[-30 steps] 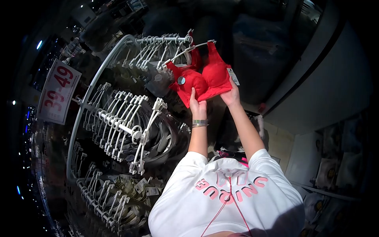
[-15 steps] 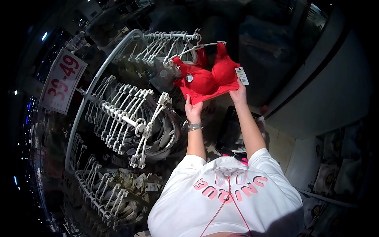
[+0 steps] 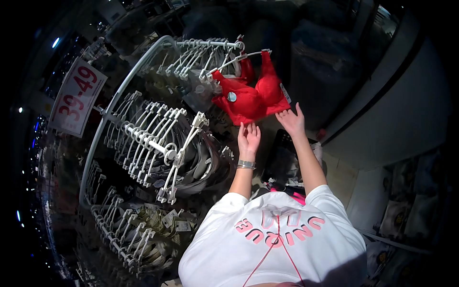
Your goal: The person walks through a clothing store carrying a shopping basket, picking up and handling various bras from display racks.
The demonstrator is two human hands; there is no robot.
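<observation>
A red bra (image 3: 251,98) hangs by its straps from a white hanger (image 3: 237,60) at the front end of the rack's upper rail. It carries a round sticker on one cup and a white tag (image 3: 285,93) at its right side. My left hand (image 3: 249,137) is open, palm up, its fingertips at the bra's lower edge. My right hand (image 3: 291,122) is also open, with the thumb apart and fingertips at the lower right edge of the band. Whether the fingertips still touch the fabric I cannot tell.
On the left stands a white metal rack (image 3: 125,81) with rows of garments on white hangers (image 3: 152,143). A price sign (image 3: 78,97) reading 39-49 is fixed to its side. A pale wall panel (image 3: 397,110) rises at the right, with folded garments (image 3: 398,213) below it.
Both hands have let go of the bra's lower band and opened. My left hand has shifted right and down. The tag has turned more edge-on, and the bra hangs slightly differently.
</observation>
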